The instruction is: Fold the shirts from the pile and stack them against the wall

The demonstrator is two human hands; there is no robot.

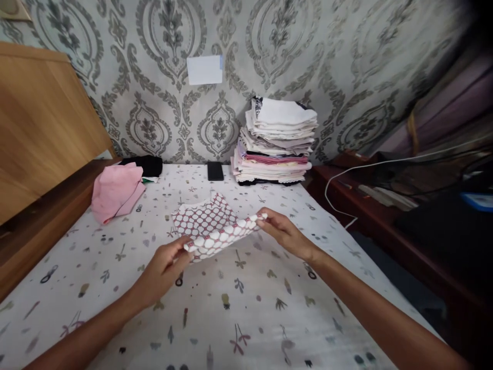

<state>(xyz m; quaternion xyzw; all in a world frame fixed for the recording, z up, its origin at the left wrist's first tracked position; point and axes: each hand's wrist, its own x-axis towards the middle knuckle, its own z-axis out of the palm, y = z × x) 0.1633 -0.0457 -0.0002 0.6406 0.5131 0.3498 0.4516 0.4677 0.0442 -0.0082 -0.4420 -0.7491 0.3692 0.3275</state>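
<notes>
A white garment with a reddish net-like pattern [206, 218] lies on the patterned bedsheet [246, 308], its near edge raised in a fold. My left hand [167, 259] pinches the left corner of that fold between thumb and fingers. At the opposite corner, my right hand [283, 231] grips the cloth the same way and sits a little higher, so the edge slants up to the right. The far part of the garment rests on the sheet. What kind of garment it is, I cannot tell for sure.
A tall stack of folded clothes [275, 144] stands by the wall. Left of it lies a dark flat object [215, 171]. A pink cloth [117, 190] and black cloth [146, 165] are heaped near the wooden headboard [46, 123]. A white cable [327, 190] hangs at right.
</notes>
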